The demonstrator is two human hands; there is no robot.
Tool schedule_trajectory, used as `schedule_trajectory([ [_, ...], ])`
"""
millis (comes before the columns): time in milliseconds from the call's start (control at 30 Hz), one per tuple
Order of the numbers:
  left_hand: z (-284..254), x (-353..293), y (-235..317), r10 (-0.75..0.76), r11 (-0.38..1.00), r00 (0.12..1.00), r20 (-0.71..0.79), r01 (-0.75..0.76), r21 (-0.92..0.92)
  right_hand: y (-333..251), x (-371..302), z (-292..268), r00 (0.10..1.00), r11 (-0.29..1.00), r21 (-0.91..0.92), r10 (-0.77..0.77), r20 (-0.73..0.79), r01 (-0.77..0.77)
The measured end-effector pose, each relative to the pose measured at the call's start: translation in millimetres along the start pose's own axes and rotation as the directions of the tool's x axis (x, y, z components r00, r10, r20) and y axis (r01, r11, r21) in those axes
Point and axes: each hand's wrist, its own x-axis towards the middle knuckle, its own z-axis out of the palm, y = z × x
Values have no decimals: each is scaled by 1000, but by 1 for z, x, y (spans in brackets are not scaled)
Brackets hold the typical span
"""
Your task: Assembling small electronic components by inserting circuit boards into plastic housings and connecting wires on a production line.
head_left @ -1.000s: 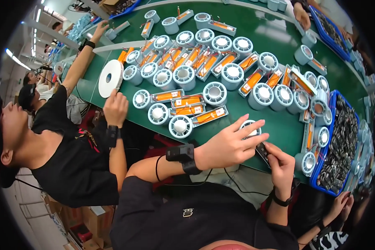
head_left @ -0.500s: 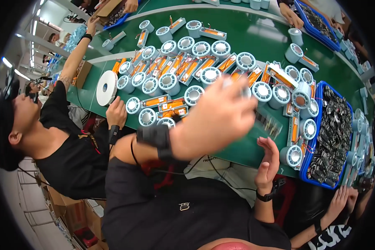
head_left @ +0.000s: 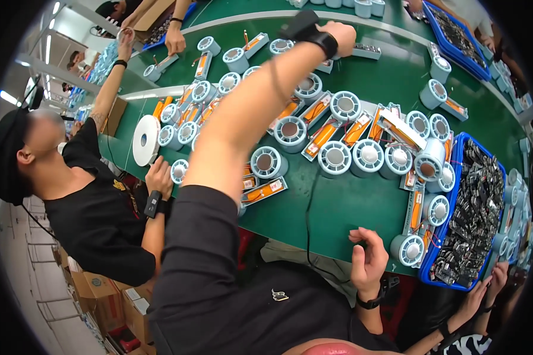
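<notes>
My left arm stretches across the green table [head_left: 349,207], and my left hand [head_left: 339,39] is at its far side. The fingers are curled down over a pale blue fan housing [head_left: 367,52]; its narrow open tray shows to the right, with small dark parts inside, and the rest is hidden under the hand. My right hand [head_left: 370,257] hovers by the near table edge, palm inward, fingers loosely bent and apart, holding nothing. Between them stand several pale blue round fan housings [head_left: 334,157], many with orange battery packs [head_left: 321,139] in their trays.
A blue bin [head_left: 465,207] full of small dark circuit parts stands at right. A white reel [head_left: 146,140] lies at left beside a co-worker [head_left: 95,195]. A black cable [head_left: 309,219] crosses the table. Other people's hands reach in from the far side and right.
My left hand has swung from the middle of the table to the far side, carrying the housing. My right hand stays near the edge, fingers still apart. The view has shifted slightly.
</notes>
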Motion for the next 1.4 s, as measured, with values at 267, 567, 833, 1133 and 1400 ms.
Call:
schedule_trajectory([
  [267,-6,-88,-83,291,954,940,-178,-299,-22,0,5,-6,998,999,38,-25,59,23],
  [567,-100,-164,19,192,788,921,-338,-350,-507,2,-4,5,990,995,92,-27,-138,40],
  [833,-48,-321,127,716,687,692,-90,-722,-82,30,-10,2,909,903,205,-317,-270,376],
  [1133,-73,-208,28,363,882,813,-455,-458,-114,-17,12,8,984,878,-448,-170,45,172],
  [1400,12,-100,-155,-289,900,941,174,329,-284,-16,24,10,986,892,-419,-159,54,167],
])
